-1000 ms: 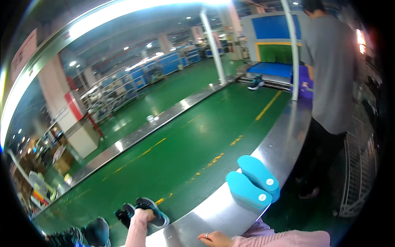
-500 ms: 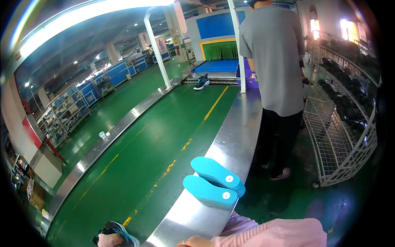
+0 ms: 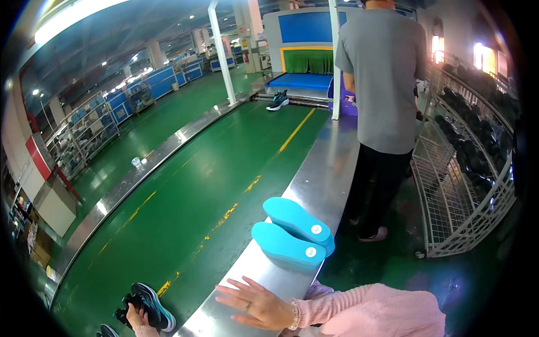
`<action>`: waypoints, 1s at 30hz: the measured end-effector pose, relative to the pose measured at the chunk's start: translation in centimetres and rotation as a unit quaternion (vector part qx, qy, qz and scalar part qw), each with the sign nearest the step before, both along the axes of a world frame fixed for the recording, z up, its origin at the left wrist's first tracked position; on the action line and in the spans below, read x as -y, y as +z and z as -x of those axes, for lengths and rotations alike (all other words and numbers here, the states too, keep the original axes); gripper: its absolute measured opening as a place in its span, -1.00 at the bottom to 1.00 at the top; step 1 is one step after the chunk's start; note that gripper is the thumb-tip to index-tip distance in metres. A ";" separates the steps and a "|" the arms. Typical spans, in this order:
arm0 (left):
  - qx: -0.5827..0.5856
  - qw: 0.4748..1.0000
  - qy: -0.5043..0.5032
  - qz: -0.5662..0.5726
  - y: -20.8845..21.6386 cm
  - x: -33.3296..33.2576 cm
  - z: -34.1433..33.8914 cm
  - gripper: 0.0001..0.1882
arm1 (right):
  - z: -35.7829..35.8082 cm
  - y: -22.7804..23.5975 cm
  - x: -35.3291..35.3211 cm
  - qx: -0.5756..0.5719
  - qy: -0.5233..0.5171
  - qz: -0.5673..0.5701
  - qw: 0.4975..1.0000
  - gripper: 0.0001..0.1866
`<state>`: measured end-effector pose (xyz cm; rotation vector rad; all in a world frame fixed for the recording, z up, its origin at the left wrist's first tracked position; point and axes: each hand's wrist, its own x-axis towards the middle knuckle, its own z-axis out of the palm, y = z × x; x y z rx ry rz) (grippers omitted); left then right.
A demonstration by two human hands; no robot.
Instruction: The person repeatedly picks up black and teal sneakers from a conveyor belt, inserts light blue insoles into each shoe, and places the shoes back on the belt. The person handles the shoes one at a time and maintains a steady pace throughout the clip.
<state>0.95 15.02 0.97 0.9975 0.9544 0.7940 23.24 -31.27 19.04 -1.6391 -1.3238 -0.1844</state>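
At the lower left, my left hand [image 3: 136, 315] is closed on a dark sneaker [image 3: 155, 308] with a white and teal sole, gripping its upper over the green belt [image 3: 185, 210]. My right hand [image 3: 257, 303] is open and holds nothing, its fingers spread above the metal ledge [image 3: 222, 312] along the belt. Just beyond it lie two stacks of turquoise insoles, a nearer stack [image 3: 281, 242] and a farther stack [image 3: 292, 216], side by side on the ledge. Each has a round white sticker at one end. Another shoe [image 3: 106, 331] is cut off by the lower edge of the picture.
A dark sneaker [image 3: 278, 100] stands at the belt's far end, before a machine with a green curtain [image 3: 307, 62]. To the right, a person in a grey shirt [image 3: 384, 84] faces away beside a wire rack [image 3: 449, 208] of dark shoes. A clear cup [image 3: 136, 162] sits on the left ledge.
My right hand has risen from the lower edge and spread its fingers over the ledge. The sneaker at my left hand shows more fully, and another shoe has appeared at the lower left edge.
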 end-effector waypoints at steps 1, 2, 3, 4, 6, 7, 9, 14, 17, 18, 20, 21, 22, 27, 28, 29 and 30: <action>0.014 1.000 0.004 0.010 0.1 0.0 -0.9 -0.51 | 1.0 -4.3 0.1 0.040 -0.013 0.093 0.995 -0.50; 0.022 1.000 0.008 0.020 0.7 0.4 -1.5 -0.51 | 1.8 -8.9 0.5 0.073 -0.025 0.184 0.980 -0.47; 0.005 1.000 0.001 0.022 1.6 1.3 -2.5 -0.52 | 2.1 -12.9 1.7 0.122 -0.020 0.315 0.941 -0.45; 0.003 1.000 -0.006 0.013 2.1 1.5 -2.1 -0.52 | 2.4 -13.3 1.7 0.118 -0.004 0.311 0.943 -0.44; 0.022 1.000 -0.014 -0.004 2.4 1.8 -0.9 -0.52 | 2.2 -13.1 1.4 0.131 0.027 0.304 0.943 -0.44; 0.010 1.000 0.005 0.002 1.8 1.6 -0.6 -0.52 | 2.3 -13.1 1.5 0.125 0.025 0.307 0.943 -0.44; 0.002 0.999 0.040 0.016 3.0 2.6 -1.2 -0.54 | 2.4 -12.7 1.5 0.119 0.026 0.301 0.946 -0.44; -0.017 0.996 0.088 0.009 7.0 6.9 -4.1 -0.55 | 1.7 -12.0 2.3 0.099 0.023 0.289 0.952 -0.46; -0.008 0.992 0.124 0.002 7.1 7.0 -4.1 -0.67 | 1.5 -12.2 1.9 0.113 0.021 0.283 0.952 -0.50; -0.007 0.990 0.142 0.003 7.0 7.1 -3.8 -0.70 | 1.5 -12.2 1.7 0.124 0.026 0.284 0.950 -0.52; -0.025 0.986 0.167 -0.001 7.4 6.9 -2.9 -0.73 | 1.6 -12.3 1.1 0.135 0.031 0.265 0.954 -0.56; -0.037 0.981 0.192 -0.002 7.3 6.8 -2.6 -0.77 | 1.6 -12.1 0.9 0.145 0.045 0.257 0.954 -0.58; -0.048 0.983 0.178 -0.025 7.5 7.3 -2.3 -0.85 | 1.5 -12.1 0.9 0.141 0.044 0.261 0.954 -0.59; -0.495 0.691 0.129 -0.511 8.6 9.6 -5.3 -0.74 | 1.6 -10.8 1.2 0.119 0.037 0.302 0.945 -0.64; -0.562 0.686 0.111 -0.448 12.1 11.7 -5.7 -0.74 | 1.6 -10.4 1.3 0.118 0.041 0.302 0.945 -0.64; -0.579 0.659 0.145 -0.458 13.9 12.7 -3.7 -0.74 | 2.0 -10.2 1.2 0.118 0.052 0.297 0.946 -0.64; -0.594 0.632 0.169 -0.469 14.7 13.4 -1.9 -0.74 | 2.2 -10.3 1.1 0.114 0.056 0.297 0.946 -0.64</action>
